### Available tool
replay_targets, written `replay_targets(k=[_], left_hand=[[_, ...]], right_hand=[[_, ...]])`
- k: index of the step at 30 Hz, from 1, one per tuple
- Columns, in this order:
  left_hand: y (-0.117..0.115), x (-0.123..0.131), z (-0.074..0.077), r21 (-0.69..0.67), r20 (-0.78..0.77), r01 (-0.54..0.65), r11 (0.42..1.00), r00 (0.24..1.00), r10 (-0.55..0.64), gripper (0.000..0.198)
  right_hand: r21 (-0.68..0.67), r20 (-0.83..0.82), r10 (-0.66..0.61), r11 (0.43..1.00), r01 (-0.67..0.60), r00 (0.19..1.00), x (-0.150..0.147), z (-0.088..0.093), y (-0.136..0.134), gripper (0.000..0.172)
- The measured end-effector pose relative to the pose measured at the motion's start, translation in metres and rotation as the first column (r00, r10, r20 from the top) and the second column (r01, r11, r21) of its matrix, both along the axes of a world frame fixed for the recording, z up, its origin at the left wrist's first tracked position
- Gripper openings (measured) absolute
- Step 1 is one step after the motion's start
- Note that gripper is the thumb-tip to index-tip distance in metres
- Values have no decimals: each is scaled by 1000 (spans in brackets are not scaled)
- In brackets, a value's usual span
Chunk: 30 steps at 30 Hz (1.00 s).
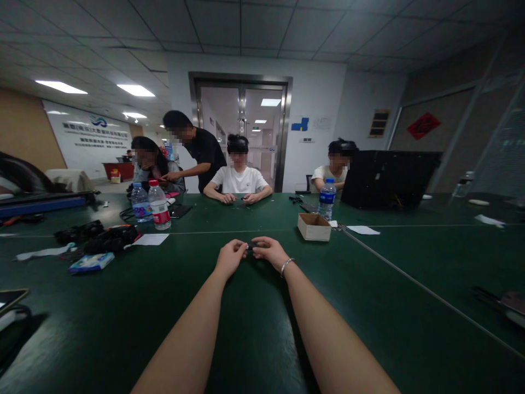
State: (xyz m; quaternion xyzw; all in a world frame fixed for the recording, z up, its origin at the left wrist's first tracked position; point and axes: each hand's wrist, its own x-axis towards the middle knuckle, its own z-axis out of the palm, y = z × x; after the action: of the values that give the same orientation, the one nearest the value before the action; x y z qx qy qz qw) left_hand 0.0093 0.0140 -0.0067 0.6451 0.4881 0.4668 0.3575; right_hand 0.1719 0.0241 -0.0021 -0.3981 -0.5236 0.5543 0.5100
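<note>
Both my arms stretch out over the dark green table point(254, 328). My left hand point(230, 257) and my right hand point(268, 253) meet at the fingertips, each closed around a small dark object point(251, 247) held between them just above the table. What the object is I cannot make out. A bracelet circles my right wrist. An open cardboard box point(314, 226) stands nearest, a little beyond my right hand.
Two water bottles point(152, 205) stand at the left, a third bottle point(326, 199) behind the box. Black gear point(110, 238), papers and a blue packet point(91, 262) lie at the left. Several people sit or stand across the table; a black case point(389, 178) stands far right.
</note>
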Motion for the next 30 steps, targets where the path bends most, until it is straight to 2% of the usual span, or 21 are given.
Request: replay_targets(k=[11,23,30], left_hand=[[-10,2,13,-63,-121,-79,995,990,71,38],[0,-1,2,101,42,51,994,998,-56,26],[1,0,1,59,48,-4,998,999,1,34]], right_hand=[[0,-21,29,1000,-29,999,2,-1,1,33],[-10,-10,29,1000,-29,1000,1,3,-1,20],[-26,-19,13,1000,-14,1000,1,3,-2,17]])
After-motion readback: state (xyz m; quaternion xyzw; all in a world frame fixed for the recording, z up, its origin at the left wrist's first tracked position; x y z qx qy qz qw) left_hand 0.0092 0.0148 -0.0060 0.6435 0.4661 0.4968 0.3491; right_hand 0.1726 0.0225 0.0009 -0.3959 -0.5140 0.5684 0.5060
